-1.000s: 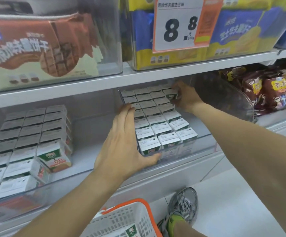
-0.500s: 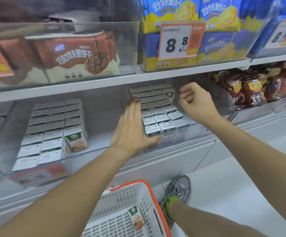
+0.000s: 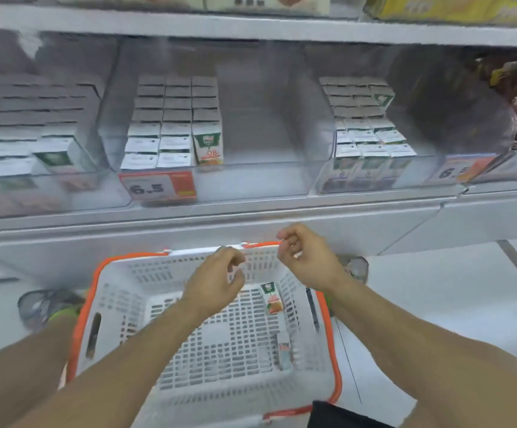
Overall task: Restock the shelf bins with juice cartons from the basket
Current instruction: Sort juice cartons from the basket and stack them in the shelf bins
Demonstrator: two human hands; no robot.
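Both hands hang over the white basket (image 3: 121, 291) with the orange rim, which sits on the floor below the shelf. The left hand (image 3: 212, 284) has its fingers loosely curled and holds nothing; the right hand (image 3: 305, 264), just beside it toward 2 o'clock, is curled the same way, its grip also empty. Neither touches a carton.

One juice carton (image 3: 272, 298) lies in the basket at about 1 o'clock from its middle, below and between the two hands. Its long axis runs roughly 12 to 6, tilted a little, with the green top toward 12 and the orange end toward 6. A second carton (image 3: 283, 352) lies nearer the right wall at about 4 o'clock (too blurred to read its printing), its long axis also close to 12–6.

On the shelf, the middle bin (image 3: 251, 180) holds upright cartons in rows along its left side, with a red price tag (image 3: 157, 187) on its front. The right bin (image 3: 322, 180) holds three columns of upright cartons.
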